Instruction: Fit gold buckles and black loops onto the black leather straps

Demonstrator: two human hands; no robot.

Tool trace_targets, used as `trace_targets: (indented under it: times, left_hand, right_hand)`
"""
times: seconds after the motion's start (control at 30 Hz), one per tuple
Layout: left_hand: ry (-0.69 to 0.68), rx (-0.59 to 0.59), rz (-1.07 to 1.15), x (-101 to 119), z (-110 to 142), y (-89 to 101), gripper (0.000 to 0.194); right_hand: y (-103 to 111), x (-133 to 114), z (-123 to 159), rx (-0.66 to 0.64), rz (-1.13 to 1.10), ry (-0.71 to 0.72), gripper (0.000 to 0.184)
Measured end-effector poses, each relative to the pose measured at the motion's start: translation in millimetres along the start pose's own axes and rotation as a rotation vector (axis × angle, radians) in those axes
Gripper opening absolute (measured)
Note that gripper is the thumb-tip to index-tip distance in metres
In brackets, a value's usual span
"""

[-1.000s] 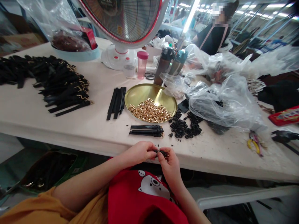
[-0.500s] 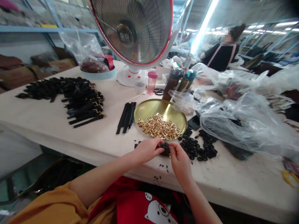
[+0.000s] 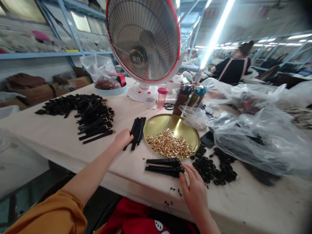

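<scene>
My left hand [image 3: 123, 139] reaches to the left edge of a small stack of plain black straps [image 3: 138, 132], its fingers closed at one of them. In front of me lie two finished-looking black straps [image 3: 164, 170], side by side, with gold metal at their right ends. My right hand [image 3: 194, 183] is at those ends, thumb and index finger around the tip of the nearer strap. A round gold tray [image 3: 161, 119] just beyond holds a heap of small gold buckles [image 3: 170, 144]. Right of it spreads a pile of small black loops [image 3: 204, 167].
A large heap of black straps with gold buckles [image 3: 95, 113] lies at the left. Behind stand a fan heater [image 3: 143, 42], a pink cup [image 3: 162, 98] and dark bottles [image 3: 182, 97]. Clear plastic bags [image 3: 258, 136] cover the right side. A co-worker [image 3: 234, 66] stands farther back.
My hands were together over a black strap in front of the tray. Now the left has moved away to the plain straps, and the right rests by the straps on the table.
</scene>
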State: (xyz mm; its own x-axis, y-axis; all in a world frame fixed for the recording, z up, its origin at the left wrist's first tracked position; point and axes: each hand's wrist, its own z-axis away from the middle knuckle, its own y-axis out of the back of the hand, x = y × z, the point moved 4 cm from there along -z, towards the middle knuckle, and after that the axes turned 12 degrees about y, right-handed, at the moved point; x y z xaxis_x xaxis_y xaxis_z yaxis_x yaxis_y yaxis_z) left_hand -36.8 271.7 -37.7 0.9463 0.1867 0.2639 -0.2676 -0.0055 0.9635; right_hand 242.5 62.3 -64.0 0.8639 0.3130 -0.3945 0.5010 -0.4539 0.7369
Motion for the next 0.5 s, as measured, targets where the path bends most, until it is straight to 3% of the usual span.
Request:
trace_targets:
  times: [0.17, 0.27, 0.33, 0.43, 0.47, 0.5]
  left_hand:
    - [0.025, -0.019, 0.056, -4, 5, 7.2, 0.013]
    - [-0.022, 0.003, 0.207, 9, 22, 21.7, 0.019]
    - [-0.096, -0.055, 0.318, 25, 43, 24.0, 0.028]
    - [-0.227, -0.283, 0.459, 58, 94, 11.2, 0.036]
    - [-0.264, -0.403, 0.504, 69, 115, 3.5, 0.036]
    - [-0.266, -0.64, 0.631, 81, 138, -7.0, 0.036]
  right_hand:
    - [2, -24, 16, -0.076, -0.094, 0.038, 0.027]
    - [14, -11, 27, -0.055, -0.108, -0.028, 0.026]
    - [27, 9, 31, -0.003, -0.086, -0.108, 0.024]
    - [47, 41, 23, 0.034, 0.029, -0.214, 0.023]
    - [51, 50, 16, 0.01, 0.1, -0.232, 0.024]
    - [54, 58, 8, -0.027, 0.175, -0.241, 0.025]
